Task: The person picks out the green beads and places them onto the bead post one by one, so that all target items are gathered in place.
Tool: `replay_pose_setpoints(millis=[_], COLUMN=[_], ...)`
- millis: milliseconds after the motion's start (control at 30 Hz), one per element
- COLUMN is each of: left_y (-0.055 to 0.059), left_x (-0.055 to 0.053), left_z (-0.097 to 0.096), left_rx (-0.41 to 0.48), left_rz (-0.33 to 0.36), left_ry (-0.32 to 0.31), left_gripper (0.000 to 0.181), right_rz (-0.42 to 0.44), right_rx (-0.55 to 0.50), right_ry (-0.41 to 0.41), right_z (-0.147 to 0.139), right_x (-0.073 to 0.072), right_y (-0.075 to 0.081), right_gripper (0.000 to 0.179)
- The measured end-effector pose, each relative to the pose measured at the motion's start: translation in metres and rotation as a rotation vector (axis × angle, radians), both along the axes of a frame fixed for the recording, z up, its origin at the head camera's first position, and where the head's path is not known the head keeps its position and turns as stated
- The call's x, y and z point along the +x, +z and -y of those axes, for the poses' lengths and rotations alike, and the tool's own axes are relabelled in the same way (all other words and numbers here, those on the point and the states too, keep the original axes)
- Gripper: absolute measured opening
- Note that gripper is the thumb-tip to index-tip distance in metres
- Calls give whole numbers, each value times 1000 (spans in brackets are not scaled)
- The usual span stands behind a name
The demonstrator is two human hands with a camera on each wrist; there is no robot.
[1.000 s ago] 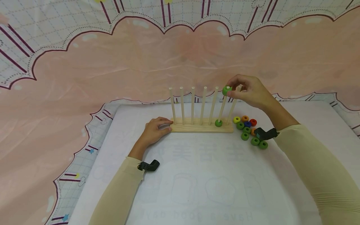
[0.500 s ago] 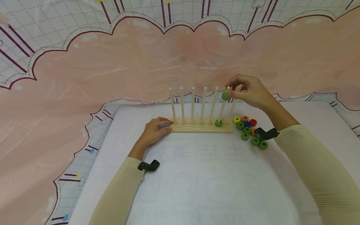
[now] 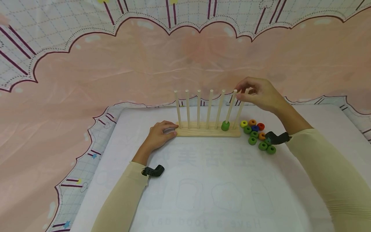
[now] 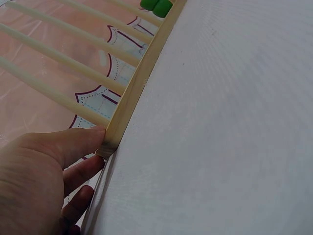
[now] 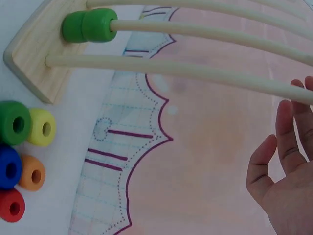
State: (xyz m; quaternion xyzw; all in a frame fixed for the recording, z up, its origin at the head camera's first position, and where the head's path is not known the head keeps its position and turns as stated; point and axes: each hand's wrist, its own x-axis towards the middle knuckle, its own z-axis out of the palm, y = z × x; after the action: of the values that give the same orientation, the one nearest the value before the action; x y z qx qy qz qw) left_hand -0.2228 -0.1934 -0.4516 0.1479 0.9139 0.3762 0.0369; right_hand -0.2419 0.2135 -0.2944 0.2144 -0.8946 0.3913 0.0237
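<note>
A wooden peg stand (image 3: 203, 132) with a row of upright pegs stands on the white surface. My left hand (image 3: 158, 135) holds its left end, thumb (image 4: 88, 142) on the base and fingers around the end. Two green beads (image 5: 89, 25) sit stacked at the bottom of the second peg from the right. At the tops of the two rightmost pegs, my right hand (image 3: 259, 93) has its fingers loosely bent with no bead between them. In the right wrist view, its fingers (image 5: 289, 139) lie beside the upper part of the end peg (image 5: 176, 68).
Right of the stand lies a loose group of beads: several green beads (image 3: 262, 146), a yellow bead (image 3: 243, 123), a blue bead (image 3: 255, 128), a red bead (image 3: 261, 126) and orange beads (image 3: 252, 122). A patterned pink cloth (image 3: 185, 64) hangs behind the white table surface (image 3: 203, 180).
The right hand has let go of a green bead, which slid down the second peg from the right onto the other one. That hand has shifted slightly right; the left is still.
</note>
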Motion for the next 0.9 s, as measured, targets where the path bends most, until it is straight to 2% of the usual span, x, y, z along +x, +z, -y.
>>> replay_pose_setpoints(millis=[367, 600, 900], left_y=[1, 0, -1], left_x=[0, 0, 0], left_z=[-1, 0, 1], left_rx=[0, 2, 7], left_rz=[0, 2, -2], left_ry=[0, -2, -4], left_gripper=[36, 36, 36], right_rz=[22, 92, 208], right_rx=[93, 150, 217], right_ry=[-42, -43, 4], right_z=[-22, -35, -58], right_x=[4, 8, 10], right_y=[-3, -12, -28], right_gripper=[30, 28, 32])
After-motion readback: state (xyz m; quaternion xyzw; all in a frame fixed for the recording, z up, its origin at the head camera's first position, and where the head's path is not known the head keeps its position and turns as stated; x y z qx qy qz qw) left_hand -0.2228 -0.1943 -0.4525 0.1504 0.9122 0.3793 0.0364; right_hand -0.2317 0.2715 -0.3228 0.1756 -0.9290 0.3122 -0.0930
